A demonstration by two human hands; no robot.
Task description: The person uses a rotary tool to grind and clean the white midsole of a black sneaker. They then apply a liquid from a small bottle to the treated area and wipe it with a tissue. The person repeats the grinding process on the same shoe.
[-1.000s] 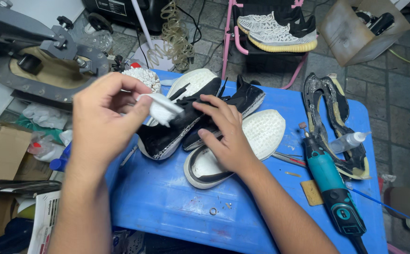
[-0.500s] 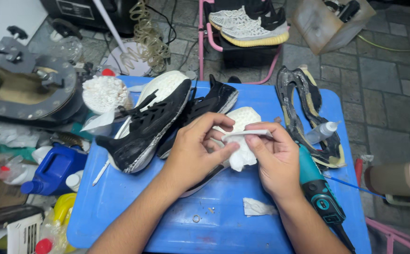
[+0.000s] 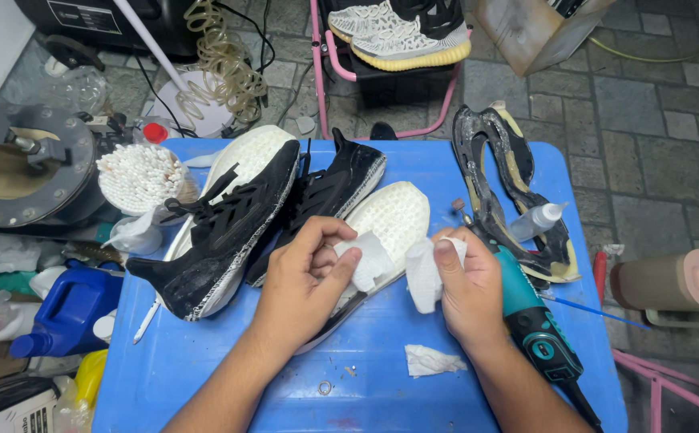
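Tissue now sits in both hands: half a second ago they shared one white strip, and now the left hand point(image 3: 305, 273) pinches a white paper scrap point(image 3: 372, 258) against the white textured sole point(image 3: 389, 220), while the right hand point(image 3: 466, 281) has its grip pressed together on a second crumpled white wad point(image 3: 423, 277). Torn apart, judging by this. A third scrap point(image 3: 432, 360) lies on the blue plastic tabletop point(image 3: 205, 361).
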